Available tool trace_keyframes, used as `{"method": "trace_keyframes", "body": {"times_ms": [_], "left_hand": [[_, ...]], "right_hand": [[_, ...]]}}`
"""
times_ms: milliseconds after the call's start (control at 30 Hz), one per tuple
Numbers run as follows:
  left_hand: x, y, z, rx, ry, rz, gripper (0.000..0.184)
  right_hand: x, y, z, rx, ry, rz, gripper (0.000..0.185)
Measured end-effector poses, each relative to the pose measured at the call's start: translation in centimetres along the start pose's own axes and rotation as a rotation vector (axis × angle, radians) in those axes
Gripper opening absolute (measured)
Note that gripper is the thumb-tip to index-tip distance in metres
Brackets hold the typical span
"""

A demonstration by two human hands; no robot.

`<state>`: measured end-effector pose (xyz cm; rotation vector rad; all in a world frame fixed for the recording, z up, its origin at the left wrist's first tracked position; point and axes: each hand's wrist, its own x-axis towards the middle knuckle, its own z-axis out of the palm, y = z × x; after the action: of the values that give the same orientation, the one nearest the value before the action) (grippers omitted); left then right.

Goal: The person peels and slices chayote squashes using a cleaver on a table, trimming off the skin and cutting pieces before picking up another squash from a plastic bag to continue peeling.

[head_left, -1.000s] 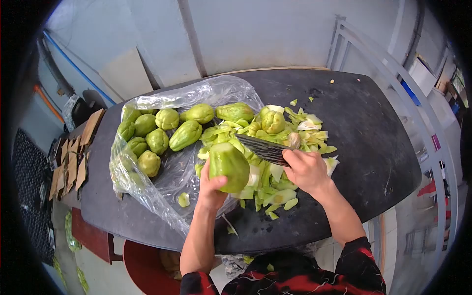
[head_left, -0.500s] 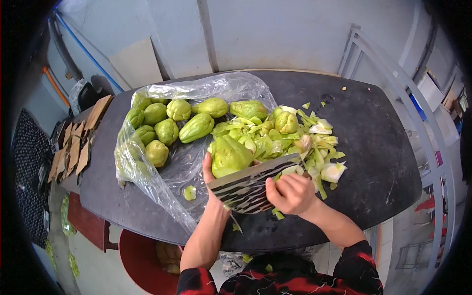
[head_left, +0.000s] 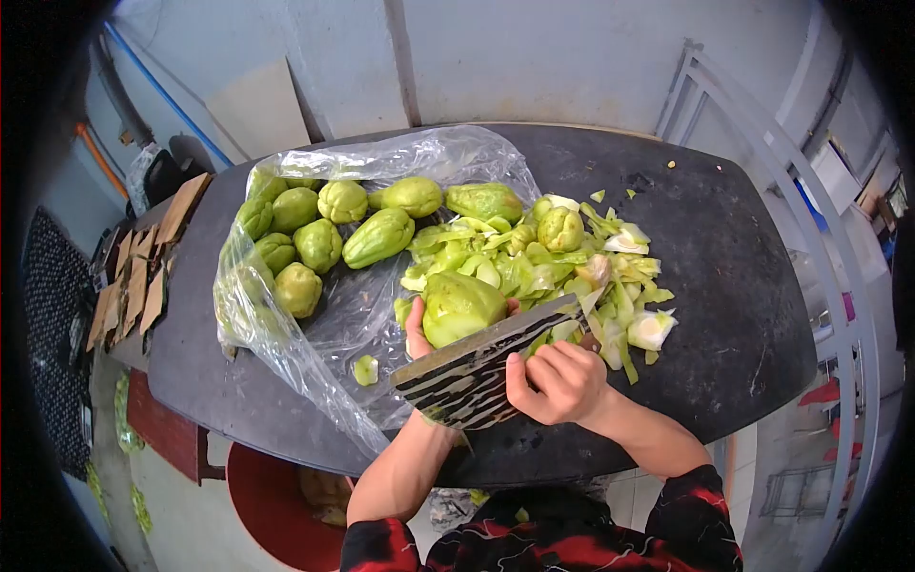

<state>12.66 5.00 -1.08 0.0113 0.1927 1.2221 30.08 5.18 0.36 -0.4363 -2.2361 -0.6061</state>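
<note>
A partly peeled chayote (head_left: 462,307) rests in my left hand (head_left: 416,329), whose fingers wrap round it from the left and beneath. My right hand (head_left: 562,381) is closed on the handle of a broad cleaver (head_left: 481,367). The blade slants across the near side of the chayote, hiding part of my left palm; whether its edge touches the flesh I cannot tell. Just beyond lies a heap of green peelings (head_left: 496,262), with another chayote (head_left: 560,230) on it.
Several whole chayotes (head_left: 378,238) sit in a clear plastic bag (head_left: 319,367) on the dark table (head_left: 724,315). White cut pieces (head_left: 652,330) lie right of the peelings. Below the table's front edge stands a red tub (head_left: 262,505). A metal railing (head_left: 829,257) runs along the right.
The chayote has turned in my left hand and shifted slightly right. The cleaver's far corner has moved a little left and towards me. The view has shifted slightly.
</note>
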Motion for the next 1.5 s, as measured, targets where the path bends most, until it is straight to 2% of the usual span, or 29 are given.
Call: {"method": "trace_keyframes", "body": {"times_ms": [167,233,300,333,433,567,633,733,833,967,1033,1167,1233,1267,1500], "left_hand": [[0.0,-0.4,0.0,-0.029,-0.085,-0.021,0.085],[-0.1,-0.3,-0.2,0.036,-0.006,0.022,0.081],[0.2,-0.4,-0.2,0.131,0.190,0.209,0.077],[-0.2,-0.5,1.0,0.207,0.252,0.238,0.074],[-0.3,-0.2,1.6,0.202,0.222,0.276,0.074],[-0.5,0.0,1.5,0.264,0.249,0.276,0.074],[-0.4,0.0,1.1,0.275,0.189,0.254,0.072],[0.1,0.4,1.1,0.222,0.230,0.298,0.068],[-0.2,0.7,1.0,0.262,0.143,0.267,0.069],[-0.8,0.2,1.3,0.324,0.084,0.209,0.068],[-0.5,0.2,1.0,0.283,0.146,0.218,0.068],[-0.3,0.7,0.6,0.276,0.164,0.244,0.071],[-0.5,0.4,0.9,0.396,0.164,0.183,0.070],[-0.9,-0.2,1.6,0.460,0.251,0.217,0.074],[-0.2,0.2,0.4,0.405,0.170,0.173,0.074]], "right_hand": [[0.1,0.0,-0.3,-0.002,-0.025,0.014,0.012],[0.0,0.3,-0.3,-0.003,-0.035,0.019,0.013],[-0.3,1.7,-0.2,-0.021,-0.054,0.057,0.015],[-0.7,2.3,-0.2,0.013,-0.063,0.109,0.017],[-1.3,2.7,-0.1,0.002,-0.055,0.118,0.014],[-0.6,1.8,-1.0,-0.011,-0.088,0.105,0.016],[-0.9,2.3,-0.7,0.011,-0.093,0.123,0.014],[-2.0,3.5,-0.2,0.107,-0.109,0.228,0.013],[-1.3,3.1,-1.3,0.065,-0.145,0.194,0.013],[-0.9,3.2,-1.8,0.100,-0.078,0.139,0.010],[-2.1,4.2,-0.8,0.119,-0.089,0.238,0.009],[-1.6,3.8,-1.8,0.138,-0.118,0.255,0.009],[-1.0,3.2,-2.3,0.145,-0.126,0.253,0.009],[-0.8,3.0,-2.4,0.157,-0.103,0.227,0.011],[-2.3,4.0,-1.5,0.244,-0.081,0.287,0.016]]}}
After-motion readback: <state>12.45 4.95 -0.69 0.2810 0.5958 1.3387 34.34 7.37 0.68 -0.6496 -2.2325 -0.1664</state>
